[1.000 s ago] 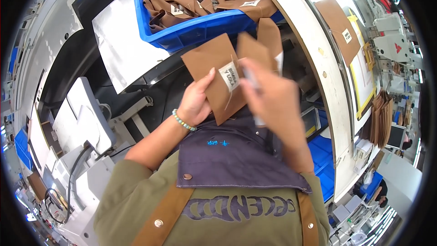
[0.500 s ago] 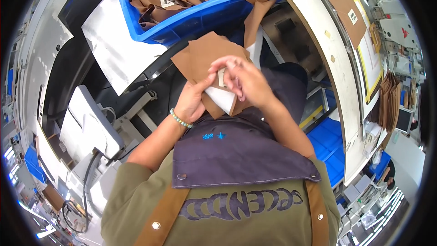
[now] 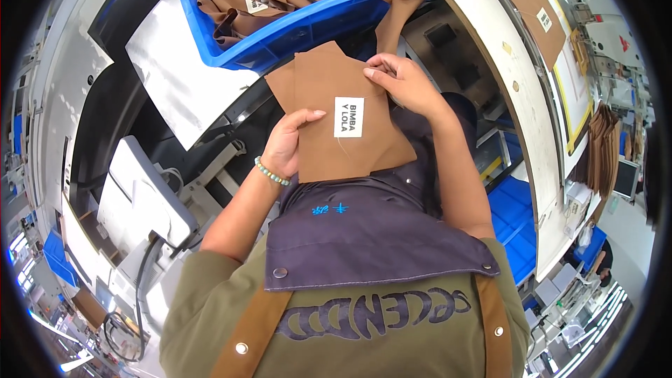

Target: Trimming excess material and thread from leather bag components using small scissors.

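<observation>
A small stack of flat brown fabric pieces point(image 3: 323, 84) lies over my lap, the pieces fanned a little out of line. The top piece carries a white label point(image 3: 348, 117) with dark print, and a loose thread hangs below it. My left hand point(image 3: 285, 143) grips the stack's left edge, thumb on top and the other fingers hidden underneath. At the upper right edge, my right hand point(image 3: 407, 85) pinches the fabric between thumb and fingers.
Beyond the stack stands a blue bin point(image 3: 248, 54) heaped with brown labelled pieces point(image 3: 241, 1), one draping over its rim. A pale curved table edge point(image 3: 516, 105) runs along the right, with another labelled brown piece point(image 3: 528, 10) beyond it. A white machine housing point(image 3: 143, 192) is at left.
The top piece now lies flat with its label showing; before, a white underside was turned up. My right hand has moved up from the middle to the upper right edge.
</observation>
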Demonstrator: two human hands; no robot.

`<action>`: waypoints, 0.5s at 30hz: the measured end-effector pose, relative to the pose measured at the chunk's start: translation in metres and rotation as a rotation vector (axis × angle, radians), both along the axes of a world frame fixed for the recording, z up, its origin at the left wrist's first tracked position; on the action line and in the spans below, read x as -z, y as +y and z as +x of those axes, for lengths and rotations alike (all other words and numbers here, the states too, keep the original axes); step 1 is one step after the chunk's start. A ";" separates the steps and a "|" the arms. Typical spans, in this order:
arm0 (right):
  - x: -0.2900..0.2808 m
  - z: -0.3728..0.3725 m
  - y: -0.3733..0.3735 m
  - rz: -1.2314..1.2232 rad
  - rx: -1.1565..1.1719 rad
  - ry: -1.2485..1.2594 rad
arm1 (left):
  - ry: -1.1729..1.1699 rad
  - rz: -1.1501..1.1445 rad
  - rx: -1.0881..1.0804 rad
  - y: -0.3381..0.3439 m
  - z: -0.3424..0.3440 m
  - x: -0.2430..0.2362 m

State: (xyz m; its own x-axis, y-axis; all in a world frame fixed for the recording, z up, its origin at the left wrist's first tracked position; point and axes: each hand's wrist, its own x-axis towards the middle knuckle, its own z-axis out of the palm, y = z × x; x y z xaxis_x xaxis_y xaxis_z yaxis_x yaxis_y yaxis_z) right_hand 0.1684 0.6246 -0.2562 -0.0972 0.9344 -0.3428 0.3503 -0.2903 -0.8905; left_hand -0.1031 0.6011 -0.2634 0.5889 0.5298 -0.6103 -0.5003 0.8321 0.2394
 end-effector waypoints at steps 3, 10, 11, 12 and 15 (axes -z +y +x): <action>-0.008 0.002 0.006 0.076 -0.087 -0.035 | 0.006 -0.019 0.015 0.000 -0.001 -0.004; -0.041 -0.017 0.018 0.308 0.039 -0.042 | 0.170 0.226 0.021 -0.005 0.014 -0.021; -0.037 -0.016 0.021 0.359 0.088 0.012 | 0.235 0.263 0.015 -0.004 0.016 -0.023; -0.029 -0.012 0.023 0.394 0.071 0.049 | 0.312 0.327 0.038 -0.001 0.012 -0.024; -0.023 -0.004 0.015 0.132 0.117 0.125 | 0.587 0.533 0.016 0.008 -0.010 -0.038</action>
State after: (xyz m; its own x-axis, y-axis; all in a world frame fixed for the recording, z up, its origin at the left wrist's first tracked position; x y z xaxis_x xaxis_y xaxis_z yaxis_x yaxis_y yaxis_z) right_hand 0.1646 0.6399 -0.2330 -0.0197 0.9778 -0.2087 0.2056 -0.2004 -0.9579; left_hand -0.1129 0.6088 -0.2256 0.2593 0.8321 -0.4902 -0.1573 0.5372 0.8286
